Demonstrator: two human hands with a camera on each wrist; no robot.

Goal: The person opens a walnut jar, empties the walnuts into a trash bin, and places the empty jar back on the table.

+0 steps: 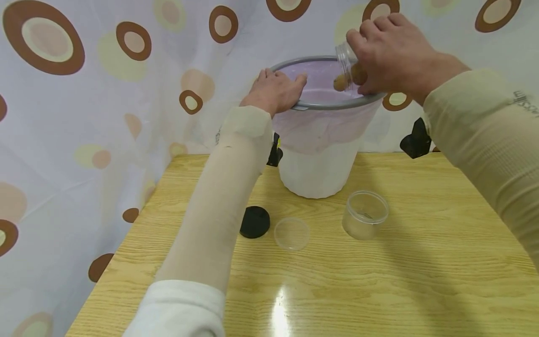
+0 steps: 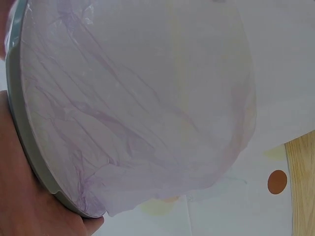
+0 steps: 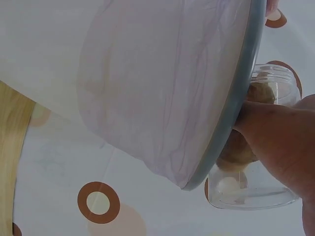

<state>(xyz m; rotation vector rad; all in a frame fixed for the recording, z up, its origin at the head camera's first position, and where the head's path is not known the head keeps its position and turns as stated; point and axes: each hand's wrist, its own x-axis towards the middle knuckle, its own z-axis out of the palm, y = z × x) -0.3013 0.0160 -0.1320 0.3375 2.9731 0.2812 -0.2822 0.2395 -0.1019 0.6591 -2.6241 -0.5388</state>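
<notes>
A white trash bin point(image 1: 316, 173) with a grey rim point(image 1: 332, 106) and a thin pinkish-purple bag liner point(image 1: 324, 77) stands at the back of the table. My left hand point(image 1: 275, 91) grips the rim on its left side. In my right hand point(image 1: 396, 56) is a clear jar point(image 1: 346, 58), held tilted over the right side of the bin with its mouth facing inward. Brown round lumps point(image 3: 235, 152) sit inside the jar, and one lump point(image 1: 340, 83) shows right at its mouth in the head view. The jar carries no lid.
A black lid point(image 1: 255, 222) lies on the wooden table point(image 1: 337, 290) beside my left forearm. To its right is a clear flat lid point(image 1: 292, 234), then an uncovered clear round tub point(image 1: 362, 230). Behind the bin hangs a white curtain point(image 1: 252, 51) with brown circles.
</notes>
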